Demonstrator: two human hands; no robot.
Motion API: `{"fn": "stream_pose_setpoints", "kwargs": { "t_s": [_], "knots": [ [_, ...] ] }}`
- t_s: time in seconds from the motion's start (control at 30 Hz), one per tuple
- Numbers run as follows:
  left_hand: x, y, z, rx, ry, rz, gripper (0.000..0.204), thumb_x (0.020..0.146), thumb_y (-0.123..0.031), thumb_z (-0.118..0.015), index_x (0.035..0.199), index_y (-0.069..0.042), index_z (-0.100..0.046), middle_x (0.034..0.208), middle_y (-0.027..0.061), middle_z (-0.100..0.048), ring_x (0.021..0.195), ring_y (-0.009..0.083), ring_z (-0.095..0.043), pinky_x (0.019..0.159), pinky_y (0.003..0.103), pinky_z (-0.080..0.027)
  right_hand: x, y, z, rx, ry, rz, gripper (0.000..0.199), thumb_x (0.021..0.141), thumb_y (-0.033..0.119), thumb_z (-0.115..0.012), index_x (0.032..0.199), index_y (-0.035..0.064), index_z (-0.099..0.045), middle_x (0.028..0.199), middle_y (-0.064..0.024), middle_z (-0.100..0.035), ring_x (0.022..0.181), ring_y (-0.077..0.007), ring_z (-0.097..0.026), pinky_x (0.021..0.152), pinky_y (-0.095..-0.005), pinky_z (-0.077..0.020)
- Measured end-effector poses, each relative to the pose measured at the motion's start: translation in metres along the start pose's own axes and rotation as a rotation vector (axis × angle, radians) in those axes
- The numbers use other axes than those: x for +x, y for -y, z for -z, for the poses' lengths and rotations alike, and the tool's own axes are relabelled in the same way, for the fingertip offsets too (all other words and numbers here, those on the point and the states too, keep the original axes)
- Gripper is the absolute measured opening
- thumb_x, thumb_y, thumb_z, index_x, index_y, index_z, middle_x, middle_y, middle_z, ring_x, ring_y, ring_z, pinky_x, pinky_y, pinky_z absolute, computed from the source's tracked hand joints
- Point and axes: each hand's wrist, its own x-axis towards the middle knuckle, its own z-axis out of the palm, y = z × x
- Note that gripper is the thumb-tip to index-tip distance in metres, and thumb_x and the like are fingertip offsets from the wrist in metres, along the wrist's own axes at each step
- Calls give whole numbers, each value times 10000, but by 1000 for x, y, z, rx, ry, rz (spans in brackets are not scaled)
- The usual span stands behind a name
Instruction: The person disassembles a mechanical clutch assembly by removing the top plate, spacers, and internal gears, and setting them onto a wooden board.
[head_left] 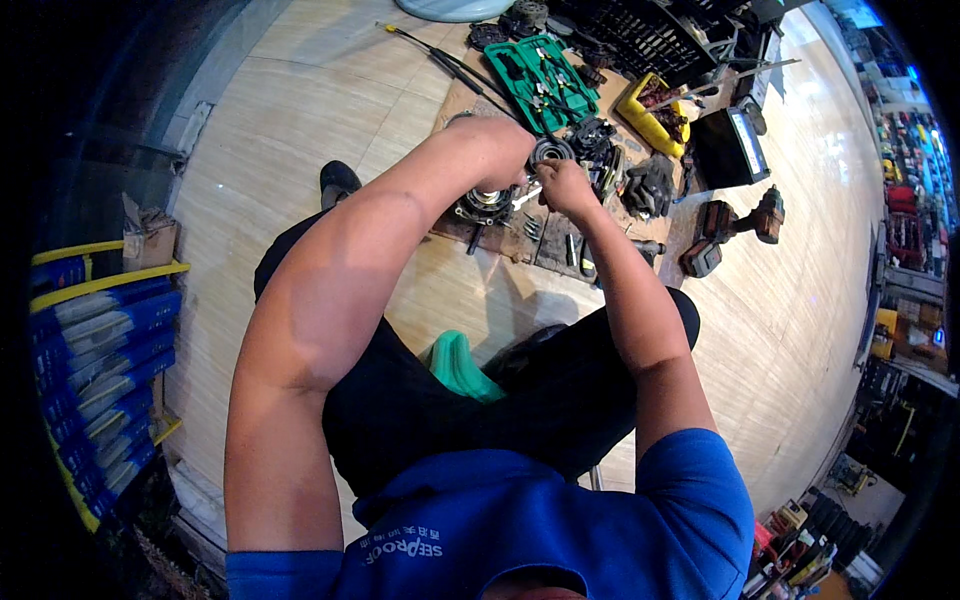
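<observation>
Both my hands work close together over a cardboard mat on the floor. My left hand (507, 162) reaches in from the left, its fingers bent and closed above a round metal machine part (487, 205); my own hand hides what they grip. My right hand (566, 188) is closed in a pinch beside a dark ring-shaped part (551, 150), and what is between its fingertips is too small to make out. A shiny silver wrench-like tool (527, 196) lies between the two hands, near the right fingers. Whether a hand touches it I cannot tell.
Around the mat (548, 255) are a green tool case (541, 82), a yellow container (652, 115), black gloves (650, 187), a cordless drill (765, 216) and a black box (727, 148). A green stool (457, 365) shows between my legs. Blue packs (105, 370) stand left.
</observation>
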Motion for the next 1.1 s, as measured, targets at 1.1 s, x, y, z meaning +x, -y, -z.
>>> {"fn": "stream_pose_setpoints", "kwargs": {
  "t_s": [1.1],
  "knots": [
    [-3, -1, 4, -6, 45, -11, 408, 905, -307, -707, 1188, -22, -633, 1154, 221, -682, 1120, 382, -635, 932, 471, -517, 14, 0, 1, -46, -302, 76, 446, 966, 370, -533, 861, -34, -689, 723, -207, -680, 642, -326, -675, 662, -435, -531]
  ]
}}
